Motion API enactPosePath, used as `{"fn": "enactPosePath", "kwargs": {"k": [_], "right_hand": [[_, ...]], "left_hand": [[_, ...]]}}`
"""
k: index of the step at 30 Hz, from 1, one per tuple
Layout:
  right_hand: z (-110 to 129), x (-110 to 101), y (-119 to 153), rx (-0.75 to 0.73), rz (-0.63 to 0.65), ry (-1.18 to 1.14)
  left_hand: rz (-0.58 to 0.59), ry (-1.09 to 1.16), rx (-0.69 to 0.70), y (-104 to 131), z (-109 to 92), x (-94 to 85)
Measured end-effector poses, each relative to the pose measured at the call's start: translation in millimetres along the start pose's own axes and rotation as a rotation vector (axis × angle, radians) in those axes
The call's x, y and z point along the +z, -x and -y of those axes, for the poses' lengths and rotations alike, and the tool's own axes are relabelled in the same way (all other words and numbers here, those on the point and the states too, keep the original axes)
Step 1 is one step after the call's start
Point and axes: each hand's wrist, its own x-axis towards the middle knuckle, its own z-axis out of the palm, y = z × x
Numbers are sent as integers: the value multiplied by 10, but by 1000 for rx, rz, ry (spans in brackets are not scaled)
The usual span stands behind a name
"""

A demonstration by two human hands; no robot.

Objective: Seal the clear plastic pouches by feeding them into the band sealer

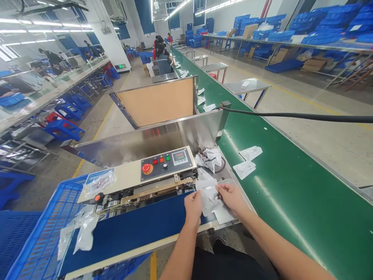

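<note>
A white plastic pouch (pixel 209 200) hangs between my two hands at the right end of the band sealing machine (pixel 165 166). My left hand (pixel 192 207) pinches its left edge, close over the machine's blue belt (pixel 145 223). On the opposite edge, the fingers of my right hand (pixel 232 197) are closed near the top corner. Another flat white pouch (pixel 225 215) lies below my right hand on the metal tray. Behind the hands, several crumpled pouches (pixel 212 159) are heaped beside the control panel.
A green conveyor belt (pixel 279 186) runs along the right, carrying several pouches (pixel 244 169). At the machine's left end, pouches (pixel 86 233) hang over a blue crate (pixel 43 233). A metal partition (pixel 151 140) stands behind the machine; a black cable (pixel 291 115) crosses the conveyor.
</note>
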Motion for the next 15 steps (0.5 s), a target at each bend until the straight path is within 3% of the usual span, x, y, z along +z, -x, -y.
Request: {"fn": "enactPosePath", "kwargs": {"k": [5,11,13,15], "right_hand": [[13,312,-143,56,20,1],[62,693,-89,93,210,19],[73,676,-74,90,259,-19],[52,489,-146,70,234,-48]], "left_hand": [[-48,29,-10,-218,-37,-174],[-136,-75,17,-182,-72,-666],[-175,-121,28,-180,-91,-837],[-219,-140,16,-180,-117,-1012]]}}
